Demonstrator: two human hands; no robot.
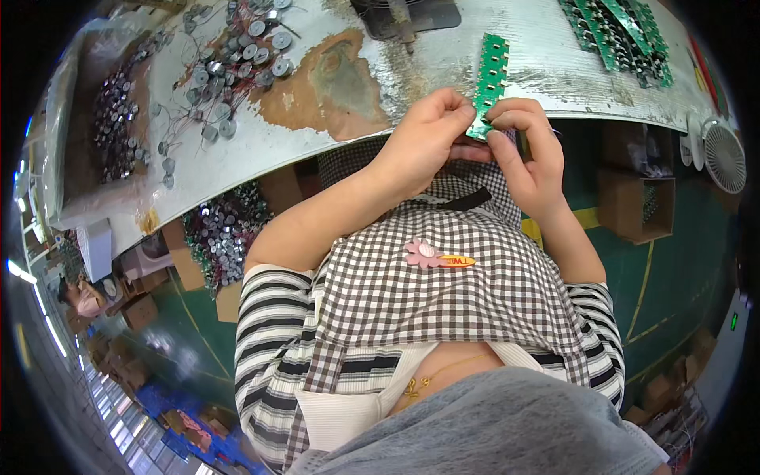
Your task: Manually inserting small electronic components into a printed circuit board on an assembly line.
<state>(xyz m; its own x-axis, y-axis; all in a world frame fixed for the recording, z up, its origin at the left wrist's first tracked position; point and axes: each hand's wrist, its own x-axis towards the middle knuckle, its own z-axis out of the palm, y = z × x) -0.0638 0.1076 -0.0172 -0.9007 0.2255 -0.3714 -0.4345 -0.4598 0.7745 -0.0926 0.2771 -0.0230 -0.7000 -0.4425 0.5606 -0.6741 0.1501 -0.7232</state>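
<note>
Green board (492,67) partly hidden by right fingers (516,120)

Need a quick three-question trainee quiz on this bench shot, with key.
1. What green thing is between the fingertips of the left hand and right hand?
2. True or false: the loose round metal parts lie right of both hands.
3. The apron is: A) dotted, B) checked, C) plain.

Key:
1. A narrow circuit board.
2. False; they lie left.
3. B.

Two hands (427,136), one green circuit strip (492,67). On one surface (427,79): dozens of silver wired discs (257,29), several overlapping green boards (619,36), exact counts indeterminable. One white fan (723,156); one flower badge (425,253).
</note>
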